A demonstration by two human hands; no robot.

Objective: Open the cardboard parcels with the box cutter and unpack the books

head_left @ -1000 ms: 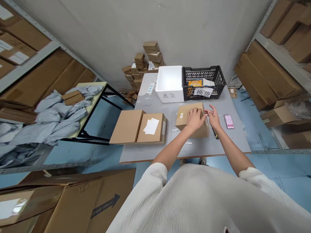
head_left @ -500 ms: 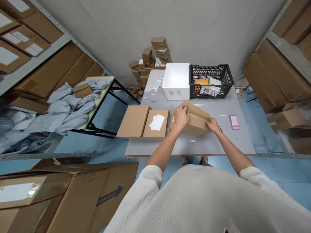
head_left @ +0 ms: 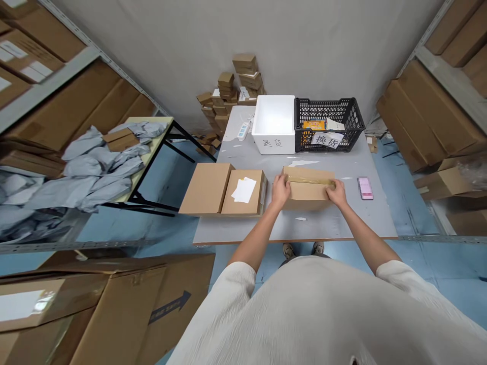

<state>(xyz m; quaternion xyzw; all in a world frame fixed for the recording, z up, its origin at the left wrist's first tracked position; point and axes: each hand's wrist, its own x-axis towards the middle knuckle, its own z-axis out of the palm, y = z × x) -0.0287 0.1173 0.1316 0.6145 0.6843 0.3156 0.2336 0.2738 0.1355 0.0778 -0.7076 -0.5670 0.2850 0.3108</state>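
Observation:
A brown cardboard box sits on the grey table between my two hands, with a strip of tape running along its top seam. My left hand grips the box's left end, its fingers curled against the upper corner. At the opposite end my right hand is closed on the box's upper right edge, close to the end of the tape. Left of the box stand two more cardboard boxes, the nearer one with white paper slips on top.
A white bin and a black crate with small packages stand at the table's back. A phone lies on the right. On the left, a side table holds grey parcels. Shelves with cartons flank both sides.
The box has turned from slanted to square with the table's front edge. My left hand has slid down to its left end; my right hand keeps hold of the right end.

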